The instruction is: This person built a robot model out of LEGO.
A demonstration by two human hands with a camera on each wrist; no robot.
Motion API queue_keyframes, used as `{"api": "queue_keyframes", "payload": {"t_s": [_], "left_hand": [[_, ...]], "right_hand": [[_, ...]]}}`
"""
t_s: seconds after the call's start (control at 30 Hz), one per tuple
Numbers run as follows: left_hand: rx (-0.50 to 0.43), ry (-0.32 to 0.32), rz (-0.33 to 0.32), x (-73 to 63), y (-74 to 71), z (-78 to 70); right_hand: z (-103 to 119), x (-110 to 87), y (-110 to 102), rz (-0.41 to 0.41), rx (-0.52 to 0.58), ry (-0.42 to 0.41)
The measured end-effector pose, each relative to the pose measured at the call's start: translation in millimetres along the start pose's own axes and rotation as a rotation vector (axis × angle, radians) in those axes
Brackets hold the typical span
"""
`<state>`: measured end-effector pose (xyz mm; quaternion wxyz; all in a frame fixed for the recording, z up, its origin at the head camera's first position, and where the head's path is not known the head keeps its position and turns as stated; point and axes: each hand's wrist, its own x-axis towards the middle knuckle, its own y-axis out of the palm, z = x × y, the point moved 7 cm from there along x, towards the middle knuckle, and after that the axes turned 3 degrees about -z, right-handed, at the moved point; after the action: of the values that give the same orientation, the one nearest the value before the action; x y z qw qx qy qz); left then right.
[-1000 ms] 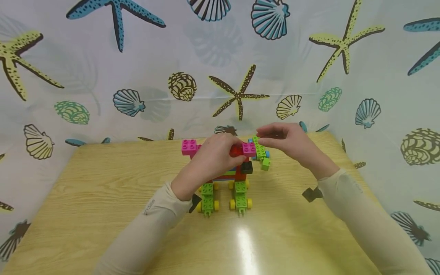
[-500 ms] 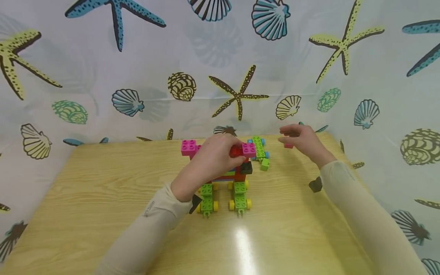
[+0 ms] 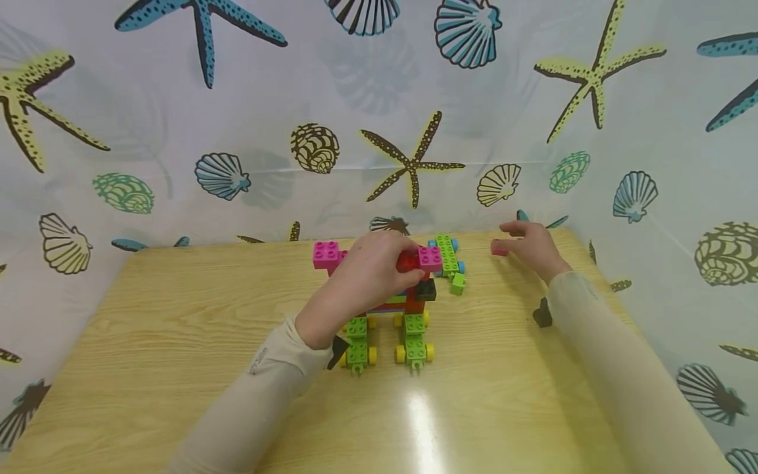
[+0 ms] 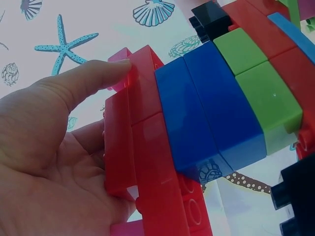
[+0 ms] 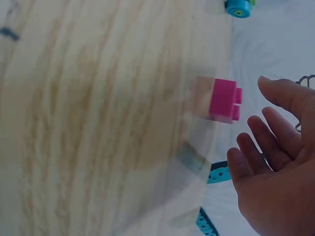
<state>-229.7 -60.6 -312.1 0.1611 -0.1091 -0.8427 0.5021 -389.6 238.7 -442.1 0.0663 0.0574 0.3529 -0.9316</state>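
In the head view a brick-built figure stands mid-table, with pink bricks (image 3: 326, 255) on top and green wheeled bases (image 3: 414, 345) in front. My left hand (image 3: 370, 276) grips its upper part. Seen from the left wrist, thumb and fingers hold red bricks (image 4: 147, 98), beside blue bricks (image 4: 211, 108) and a lime-green brick (image 4: 266, 93). Off to the right, a loose pink brick (image 3: 499, 247) sits on the table near the back edge. My right hand (image 5: 280, 172) is beside this brick, thumb and fingers spread apart, a gap between them and it in the right wrist view.
Behind the figure on its right lies a green wheeled base (image 3: 446, 257) with blue wheels. A small green brick (image 3: 457, 283) is at its near end. The wooden table (image 3: 207, 329) meets a shell-and-starfish-patterned cloth (image 3: 266, 118) at the back and right.
My right hand has moved right, away from the figure and over to the loose pink brick, which it hid at first. The left hand keeps its hold on the figure.
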Motion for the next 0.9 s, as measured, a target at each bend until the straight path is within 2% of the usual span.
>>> {"api": "queue_keyframes", "payload": {"t_s": [0.2,0.3,0.6,0.9], "left_hand": [[-0.004,0.011,-0.003,-0.1,0.2,-0.7],[-0.001,0.017,-0.01,0.2,-0.9,-0.9],[0.002,0.01,-0.006,0.4,-0.6,-0.1],[0.008,0.012,-0.008,0.5,-1.3,-0.2]], "right_hand": [[-14,9.2,7,0.016,-0.051,-0.011],[-12,8.0,10,0.013,-0.054,-0.03],[-11,6.2,16,0.027,-0.15,-0.014],[-9,2.5,17,0.031,-0.135,0.0]]}}
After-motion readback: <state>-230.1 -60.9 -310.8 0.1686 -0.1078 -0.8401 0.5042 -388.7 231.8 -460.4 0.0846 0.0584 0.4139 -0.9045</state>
